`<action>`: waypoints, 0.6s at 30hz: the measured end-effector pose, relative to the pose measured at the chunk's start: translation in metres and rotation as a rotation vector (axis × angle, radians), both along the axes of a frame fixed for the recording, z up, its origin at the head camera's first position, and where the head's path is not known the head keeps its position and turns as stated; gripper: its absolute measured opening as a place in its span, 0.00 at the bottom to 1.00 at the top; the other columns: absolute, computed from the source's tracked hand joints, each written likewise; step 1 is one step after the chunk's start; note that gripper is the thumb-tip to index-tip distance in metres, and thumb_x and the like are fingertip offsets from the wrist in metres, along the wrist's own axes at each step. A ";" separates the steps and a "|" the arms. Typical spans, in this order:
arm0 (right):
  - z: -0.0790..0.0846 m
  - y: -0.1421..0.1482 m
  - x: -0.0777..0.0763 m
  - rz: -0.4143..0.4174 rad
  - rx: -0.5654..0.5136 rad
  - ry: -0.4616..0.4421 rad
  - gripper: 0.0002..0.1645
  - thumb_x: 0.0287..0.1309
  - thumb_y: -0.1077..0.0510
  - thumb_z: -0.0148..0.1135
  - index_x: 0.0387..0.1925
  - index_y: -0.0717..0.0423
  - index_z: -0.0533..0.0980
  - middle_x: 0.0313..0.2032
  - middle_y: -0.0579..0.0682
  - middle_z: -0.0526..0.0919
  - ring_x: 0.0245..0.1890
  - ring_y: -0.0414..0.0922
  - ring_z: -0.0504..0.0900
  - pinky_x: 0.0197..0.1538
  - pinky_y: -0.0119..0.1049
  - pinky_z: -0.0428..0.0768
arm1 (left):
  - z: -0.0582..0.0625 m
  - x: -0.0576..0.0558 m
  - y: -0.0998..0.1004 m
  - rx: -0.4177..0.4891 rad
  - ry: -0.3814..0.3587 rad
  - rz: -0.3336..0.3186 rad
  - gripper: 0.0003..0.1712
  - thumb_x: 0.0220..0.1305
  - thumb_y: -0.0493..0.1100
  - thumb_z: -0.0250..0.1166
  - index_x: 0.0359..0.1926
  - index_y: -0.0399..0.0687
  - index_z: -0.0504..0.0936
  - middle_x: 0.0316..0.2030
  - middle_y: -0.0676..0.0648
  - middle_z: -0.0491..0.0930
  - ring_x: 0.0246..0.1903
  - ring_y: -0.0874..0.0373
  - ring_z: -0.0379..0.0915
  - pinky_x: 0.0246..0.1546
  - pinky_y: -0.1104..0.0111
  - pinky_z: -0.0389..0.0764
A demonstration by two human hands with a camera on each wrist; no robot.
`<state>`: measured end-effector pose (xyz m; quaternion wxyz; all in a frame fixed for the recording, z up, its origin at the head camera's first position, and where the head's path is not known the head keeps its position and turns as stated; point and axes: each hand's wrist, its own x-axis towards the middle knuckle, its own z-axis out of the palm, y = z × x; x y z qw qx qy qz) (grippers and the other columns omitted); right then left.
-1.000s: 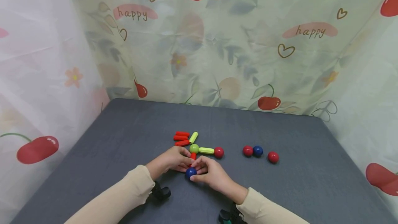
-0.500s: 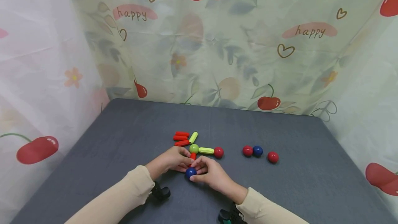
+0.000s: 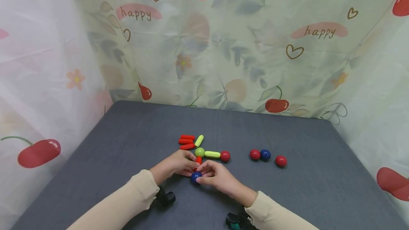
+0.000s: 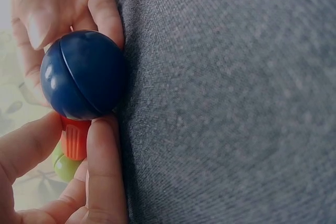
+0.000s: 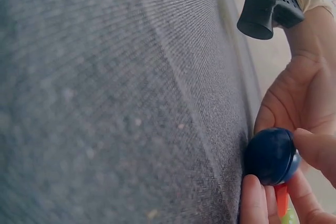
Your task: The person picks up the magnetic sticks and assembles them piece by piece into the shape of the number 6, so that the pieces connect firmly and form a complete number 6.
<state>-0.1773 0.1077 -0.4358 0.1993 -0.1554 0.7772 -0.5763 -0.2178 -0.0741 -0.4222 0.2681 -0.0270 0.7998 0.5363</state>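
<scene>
In the head view, my left hand [image 3: 179, 163] pinches a short red stick [image 3: 199, 160] between thumb and fingers. The stick joins a lime-green ball [image 3: 200, 152] at its far end and meets a dark blue ball [image 3: 195, 178] at its near end. My right hand [image 3: 220, 178] holds that blue ball, its thumb on the near side and fingers around the far side. The left wrist view shows the blue ball [image 4: 86, 74] against the orange-red stick end [image 4: 74, 139]. A yellow-green stick [image 3: 212, 154] runs from the green ball to a red ball [image 3: 225, 156].
Several red sticks [image 3: 186, 141] and another yellow-green stick [image 3: 199, 141] lie beyond my left hand. To the right are a red ball [image 3: 255, 154] touching a blue ball [image 3: 265, 155], and a separate red ball [image 3: 281, 161]. Patterned curtains [image 3: 217, 45] surround the grey table [image 3: 153, 123].
My right thumb has shifted slightly further over the blue ball, and the right wrist has moved a little to the right. The left hand and the loose pieces keep their places.
</scene>
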 end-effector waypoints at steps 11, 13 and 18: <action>-0.003 0.000 -0.002 -0.006 -0.011 -0.019 0.18 0.59 0.58 0.67 0.47 0.64 0.75 0.39 0.52 0.79 0.36 0.40 0.79 0.40 0.30 0.78 | -0.002 0.000 0.000 -0.002 0.011 0.003 0.17 0.61 0.38 0.67 0.49 0.36 0.76 0.33 0.43 0.80 0.28 0.58 0.79 0.34 0.65 0.85; -0.003 0.001 -0.002 -0.004 -0.014 -0.025 0.18 0.59 0.58 0.67 0.47 0.64 0.75 0.39 0.52 0.79 0.36 0.41 0.79 0.40 0.30 0.78 | -0.002 0.000 -0.001 0.007 0.006 0.000 0.18 0.62 0.39 0.67 0.50 0.36 0.76 0.34 0.43 0.80 0.29 0.57 0.79 0.34 0.64 0.85; -0.003 0.001 -0.002 0.000 -0.016 -0.035 0.19 0.59 0.58 0.67 0.47 0.65 0.75 0.39 0.52 0.79 0.35 0.41 0.79 0.40 0.31 0.79 | -0.003 0.000 -0.005 0.044 0.003 -0.022 0.18 0.62 0.39 0.67 0.50 0.35 0.75 0.35 0.42 0.81 0.31 0.57 0.80 0.37 0.63 0.85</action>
